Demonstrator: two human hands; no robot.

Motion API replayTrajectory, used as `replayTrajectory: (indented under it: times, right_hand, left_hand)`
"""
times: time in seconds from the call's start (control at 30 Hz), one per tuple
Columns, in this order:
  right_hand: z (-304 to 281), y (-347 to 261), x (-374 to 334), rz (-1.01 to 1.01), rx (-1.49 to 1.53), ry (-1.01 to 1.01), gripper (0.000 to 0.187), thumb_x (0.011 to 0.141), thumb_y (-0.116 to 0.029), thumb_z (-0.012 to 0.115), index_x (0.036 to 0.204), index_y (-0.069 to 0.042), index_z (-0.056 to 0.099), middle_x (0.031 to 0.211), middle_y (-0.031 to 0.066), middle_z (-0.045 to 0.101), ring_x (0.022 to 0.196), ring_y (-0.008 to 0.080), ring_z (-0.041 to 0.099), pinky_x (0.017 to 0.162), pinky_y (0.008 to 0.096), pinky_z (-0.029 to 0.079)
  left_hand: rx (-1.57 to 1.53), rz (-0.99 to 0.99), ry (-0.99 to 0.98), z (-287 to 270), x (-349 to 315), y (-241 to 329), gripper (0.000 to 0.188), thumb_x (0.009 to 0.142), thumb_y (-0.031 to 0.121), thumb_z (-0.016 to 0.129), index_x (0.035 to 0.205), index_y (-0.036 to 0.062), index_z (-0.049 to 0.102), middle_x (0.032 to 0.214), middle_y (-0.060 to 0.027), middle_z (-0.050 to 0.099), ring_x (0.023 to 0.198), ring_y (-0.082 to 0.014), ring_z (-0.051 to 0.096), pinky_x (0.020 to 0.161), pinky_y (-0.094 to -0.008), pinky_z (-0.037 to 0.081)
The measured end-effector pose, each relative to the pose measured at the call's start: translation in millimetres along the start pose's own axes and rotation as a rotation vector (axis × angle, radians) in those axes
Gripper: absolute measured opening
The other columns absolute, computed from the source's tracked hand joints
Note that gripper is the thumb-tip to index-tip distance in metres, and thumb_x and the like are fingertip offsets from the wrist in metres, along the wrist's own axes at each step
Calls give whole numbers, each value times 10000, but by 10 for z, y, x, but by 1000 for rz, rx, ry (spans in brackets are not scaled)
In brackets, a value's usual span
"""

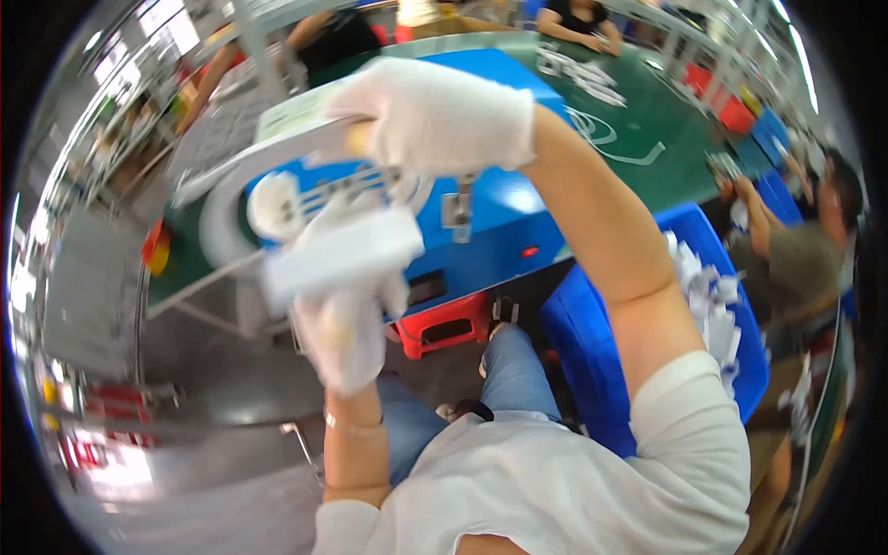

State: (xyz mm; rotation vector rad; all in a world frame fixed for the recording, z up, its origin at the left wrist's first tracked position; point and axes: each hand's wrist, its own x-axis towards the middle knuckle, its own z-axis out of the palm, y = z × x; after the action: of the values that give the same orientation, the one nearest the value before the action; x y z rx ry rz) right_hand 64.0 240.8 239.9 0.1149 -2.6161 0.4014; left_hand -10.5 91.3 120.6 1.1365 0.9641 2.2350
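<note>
On my feed, the left hand point(342, 333), in a white glove, is up in front of the blue machine point(513, 199), and it has hold of a white block point(347, 254)! The block lies slantwise across the hand, its right end higher, glove showing above and below it; the fingers are closed about it, though blur robs me of exactly where each one presses. Higher up and to the right, there's the right hand point(435, 116), gloved too, arching over the top of the machine with its fingers bent toward the left. A pale strip point(268, 153) runs just beside those fingertips, and from here I cannot tell whether they pinch it or merely sit near it. The two hands are apart, the right one beyond the left.

On the machine I pick out a round white roller point(275, 206) left of centre, a metal bracket point(456, 211) below the right hand's wrist, and a red button point(529, 251) low on the front. Beneath, a red plastic stool point(449, 326) stands on the floor. To my right, a blue bin point(592, 351) is heaped with white pieces point(717, 319). Across the green table point(671, 120), a loose white cord point(597, 129) curls, and further back a co-worker point(578, 23) sits by scattered white parts point(583, 74).
</note>
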Motion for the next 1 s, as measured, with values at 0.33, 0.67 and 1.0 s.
replayTrajectory:
  times: [0.33, 0.67, 1.0]
  right_hand:
    - [-518, 1301, -2193, 895, 208, 333, 282, 858, -105, 484, 1089, -34, 631, 832, -6, 543, 563, 56, 435, 454, 223, 336]
    - [-568, 2278, -4407, 1415, -139, 519, 283, 855, -191, 611, 1054, 6, 571, 964, 147, 622, 921, 252, 626, 766, 308, 544]
    - [605, 1798, -5243, 1451, -1025, -50, 231, 771, -154, 565, 945, -119, 713, 1162, 130, 606, 1038, 346, 590, 879, 395, 488]
  left_hand:
    - [481, -567, -468, -686, -341, 418, 1001, 613, 459, 829, 1353, -49, 387, 1235, -173, 548, 719, -120, 579, 623, -230, 470]
    - [578, -635, -445, -788, -482, 117, 780, 761, 465, 721, 1301, -35, 465, 1127, -186, 595, 706, -135, 581, 634, -249, 493]
    - [579, -675, -456, -732, -446, 6, 710, 788, 420, 712, 1299, -14, 479, 1125, -176, 600, 720, -133, 582, 638, -248, 492]
